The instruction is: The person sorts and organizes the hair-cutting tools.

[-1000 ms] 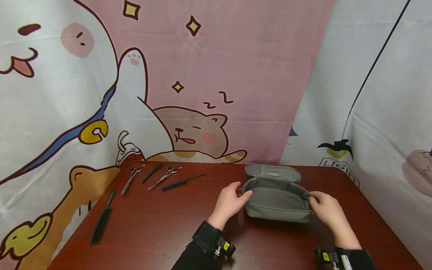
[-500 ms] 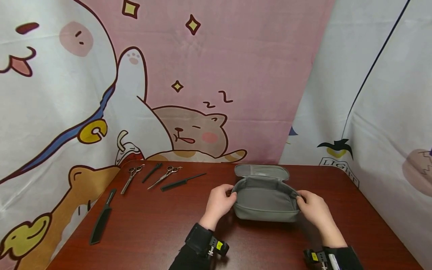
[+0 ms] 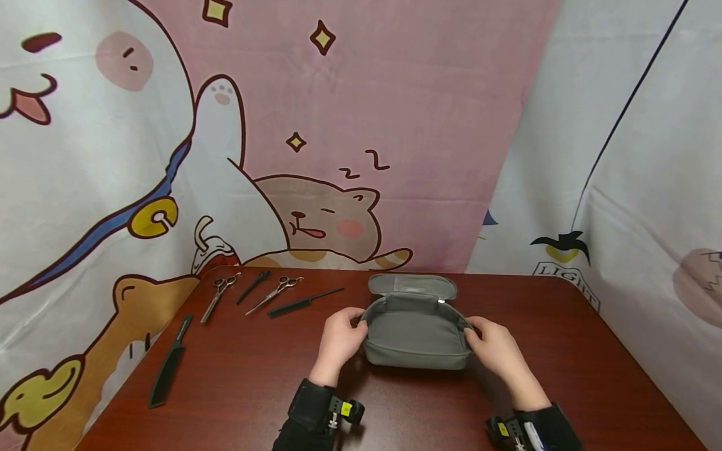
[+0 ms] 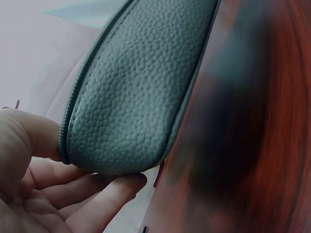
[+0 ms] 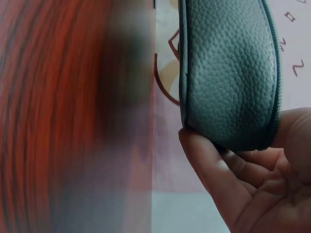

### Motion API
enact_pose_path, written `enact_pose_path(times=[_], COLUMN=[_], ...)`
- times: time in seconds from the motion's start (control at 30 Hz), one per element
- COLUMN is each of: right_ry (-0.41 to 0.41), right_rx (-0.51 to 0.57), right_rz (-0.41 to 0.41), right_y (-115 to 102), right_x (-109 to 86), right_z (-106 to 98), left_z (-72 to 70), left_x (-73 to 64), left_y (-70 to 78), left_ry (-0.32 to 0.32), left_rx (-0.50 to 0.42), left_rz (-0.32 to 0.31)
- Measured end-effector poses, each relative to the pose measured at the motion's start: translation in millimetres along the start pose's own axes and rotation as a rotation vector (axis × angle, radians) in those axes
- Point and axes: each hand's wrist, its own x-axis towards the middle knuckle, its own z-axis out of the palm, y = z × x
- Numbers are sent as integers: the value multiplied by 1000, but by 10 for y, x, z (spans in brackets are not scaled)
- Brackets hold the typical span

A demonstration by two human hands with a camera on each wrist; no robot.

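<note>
A grey-green zippered pouch [image 3: 417,358] with a pebbled surface is between both hands, its lid [image 3: 413,285] folded back and its inside bare. At its left end my left hand [image 3: 338,341] pinches the rim, thumb over the zipper edge and fingers against the outer wall, as the left wrist view shows. My right hand [image 3: 499,351] grips the opposite end the same way. In the right wrist view the pouch wall [image 5: 228,73] sits between thumb and fingers, close over the table.
On the reddish-brown table [image 3: 242,382] lie a wide black comb [image 3: 167,366], two pairs of scissors [image 3: 220,297], a small black tool [image 3: 254,287] and a thin-tailed comb [image 3: 304,304]. A cartoon-printed cloth [image 3: 423,125] hangs behind the table's far edge.
Both hands have moved the pouch leftward across the table, bringing it closer to the combs and scissors. The left hand now pinches its rim more closely than a second ago.
</note>
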Motion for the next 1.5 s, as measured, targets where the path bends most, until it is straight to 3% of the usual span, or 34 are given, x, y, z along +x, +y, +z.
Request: enact_pose_path(times=[0.3, 0.63, 0.9, 1.2, 1.5], right_ry=[-30, -111, -139, -203, -236], right_rx=[30, 34, 26, 79, 31], right_rz=[-18, -31, -44, 16, -47], right_y=[-154, -226, -217, -204, -188], right_x=[34, 47, 32, -1, 12], right_z=[162, 310, 358, 358, 333], left_z=[-179, -320, -323, -307, -295], left_x=[-23, -86, -103, -125, -135], left_y=[-108, -243, -301, -292, -321], left_ry=[22, -37, -57, -102, -141], left_rx=[55, 111, 122, 135, 148], left_rz=[6, 22, 29, 13, 9])
